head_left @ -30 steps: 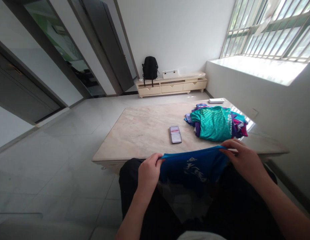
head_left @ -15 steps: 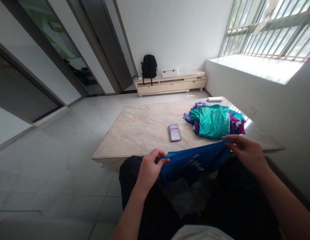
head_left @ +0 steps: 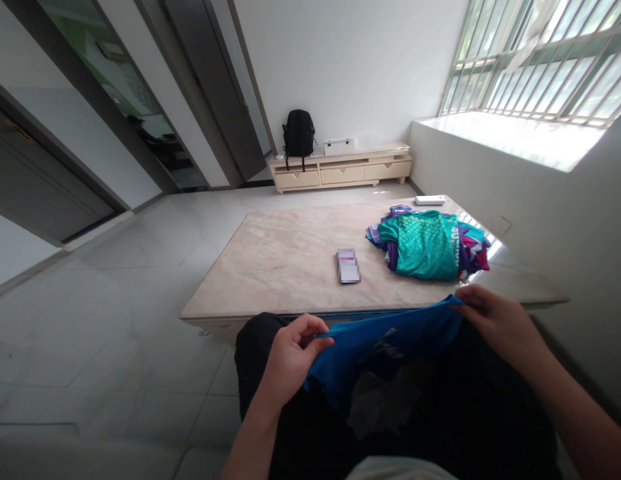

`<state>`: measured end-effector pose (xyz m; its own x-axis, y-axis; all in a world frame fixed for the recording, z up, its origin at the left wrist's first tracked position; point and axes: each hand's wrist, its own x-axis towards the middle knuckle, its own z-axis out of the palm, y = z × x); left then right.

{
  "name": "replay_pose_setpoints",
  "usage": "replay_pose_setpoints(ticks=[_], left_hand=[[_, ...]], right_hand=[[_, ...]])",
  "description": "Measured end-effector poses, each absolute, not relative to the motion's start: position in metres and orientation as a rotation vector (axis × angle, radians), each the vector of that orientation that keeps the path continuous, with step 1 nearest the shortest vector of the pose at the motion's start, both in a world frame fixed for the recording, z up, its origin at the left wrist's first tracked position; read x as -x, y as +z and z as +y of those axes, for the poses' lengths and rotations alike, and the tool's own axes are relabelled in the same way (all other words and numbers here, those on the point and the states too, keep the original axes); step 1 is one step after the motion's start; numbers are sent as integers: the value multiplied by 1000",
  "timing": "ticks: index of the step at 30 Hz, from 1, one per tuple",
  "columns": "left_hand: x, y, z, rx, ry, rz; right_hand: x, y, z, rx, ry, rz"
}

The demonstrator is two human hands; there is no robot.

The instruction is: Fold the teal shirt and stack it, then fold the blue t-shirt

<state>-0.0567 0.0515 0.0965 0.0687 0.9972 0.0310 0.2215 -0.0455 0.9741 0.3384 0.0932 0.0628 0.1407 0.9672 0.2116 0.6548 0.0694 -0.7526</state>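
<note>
A blue garment (head_left: 385, 343) with pale lettering, perhaps a shirt, is stretched between my two hands above my lap. My left hand (head_left: 297, 353) pinches its left corner between thumb and fingers. At the right corner, my right hand (head_left: 495, 320) grips the cloth the same way. The garment's lower part sags into shadow over my dark trousers, beside a greyish patch I cannot make out. Beyond my right hand, a pile of clothes (head_left: 425, 243) lies on the marble-topped table (head_left: 280, 260), a teal printed garment on top.
A pixelated flat, phone-sized object (head_left: 348, 267) lies near the table's front edge. A white oblong item (head_left: 429, 200) rests at the far right corner. Further back, a low cream cabinet (head_left: 343, 175) holds a black backpack (head_left: 299, 133) and a white box (head_left: 339, 146). The wall with a barred window stands right.
Both hands have come slightly lower and closer to me, the left also a little leftward. The blue garment has moved with them, its lettering now more folded.
</note>
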Motion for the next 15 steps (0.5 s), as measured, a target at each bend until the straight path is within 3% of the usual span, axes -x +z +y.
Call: replay_pose_setpoints(ticks=[2, 7, 12, 15], left_hand=[[47, 98, 48, -1375, 1062, 1262], [9, 85, 36, -1330, 1003, 1177], [14, 79, 39, -1487, 1140, 1335], [24, 79, 50, -1461, 1190, 1358]], right_hand=[[-326, 57, 89, 1670, 507, -1473], [-297, 41, 92, 1715, 91, -1435], [-337, 51, 123, 1413, 234, -2087], [-353, 73, 126, 1422, 283, -2156]])
